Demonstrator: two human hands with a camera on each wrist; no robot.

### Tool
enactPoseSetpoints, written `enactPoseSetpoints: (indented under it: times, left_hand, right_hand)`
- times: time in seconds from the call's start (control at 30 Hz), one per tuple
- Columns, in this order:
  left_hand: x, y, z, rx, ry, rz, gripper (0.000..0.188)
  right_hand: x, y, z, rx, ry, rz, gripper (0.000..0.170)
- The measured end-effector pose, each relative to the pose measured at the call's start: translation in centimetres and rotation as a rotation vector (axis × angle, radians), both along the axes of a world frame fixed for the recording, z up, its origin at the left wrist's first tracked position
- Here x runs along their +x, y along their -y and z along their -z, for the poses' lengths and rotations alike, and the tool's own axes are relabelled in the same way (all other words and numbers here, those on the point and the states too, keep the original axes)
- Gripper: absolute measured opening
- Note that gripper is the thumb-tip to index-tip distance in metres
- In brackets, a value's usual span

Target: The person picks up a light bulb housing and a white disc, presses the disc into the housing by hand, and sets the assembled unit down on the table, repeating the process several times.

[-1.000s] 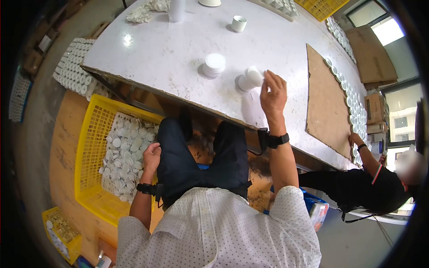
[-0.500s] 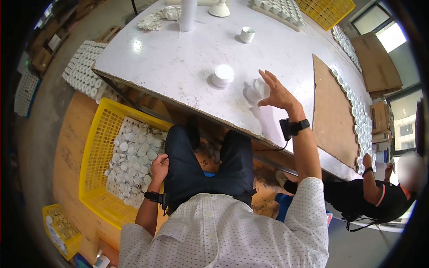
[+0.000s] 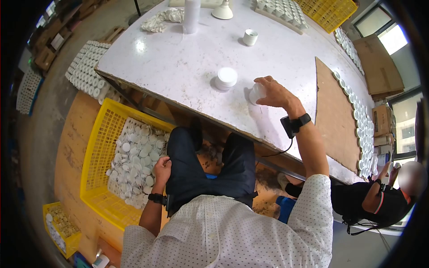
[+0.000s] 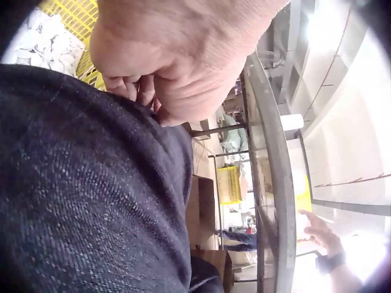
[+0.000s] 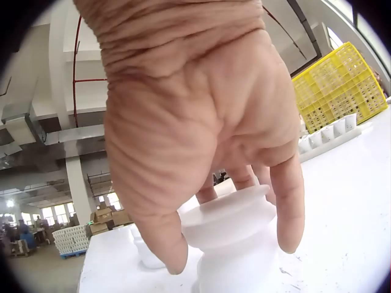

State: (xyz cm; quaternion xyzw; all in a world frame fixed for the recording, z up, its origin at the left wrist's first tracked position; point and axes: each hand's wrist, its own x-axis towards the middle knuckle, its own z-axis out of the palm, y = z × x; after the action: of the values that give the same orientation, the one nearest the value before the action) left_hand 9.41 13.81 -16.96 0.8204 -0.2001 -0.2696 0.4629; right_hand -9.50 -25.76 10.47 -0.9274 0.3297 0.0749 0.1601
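Observation:
My right hand (image 3: 275, 94) is over the worktable with its fingers bent round a white flanged round piece (image 3: 257, 94). In the right wrist view the thumb lies at the left of the flat, disc-like top (image 5: 235, 213), a finger comes down on the right, and other fingertips show behind it. Left of it on the table stands a similar white round piece (image 3: 226, 78). My left hand (image 3: 161, 169) rests loosely curled against the dark trouser leg (image 4: 91, 183), holding nothing that shows.
A small white cup (image 3: 250, 37), a white cylinder (image 3: 191, 18) and a crumpled cloth (image 3: 154, 23) stand farther back. At right lies a brown board (image 3: 335, 111) edged with white pieces, with another person beyond. A yellow basket (image 3: 96, 156) of white discs sits by my left leg.
My right hand first had its fingers at the tilted upper part of the white piece, then spread open beside it, and now closes round it. The left hand stays at the leg.

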Motion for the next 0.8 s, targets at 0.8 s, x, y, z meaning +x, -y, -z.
enactPoseSetpoints:
  times: [0.8]
  left_hand:
    - [-0.4,0.5,-0.7,-0.031,-0.077,-0.066,0.02]
  right_hand:
    - [0.2,0.3,1.1,-0.014,0.016,0.063,0.062]
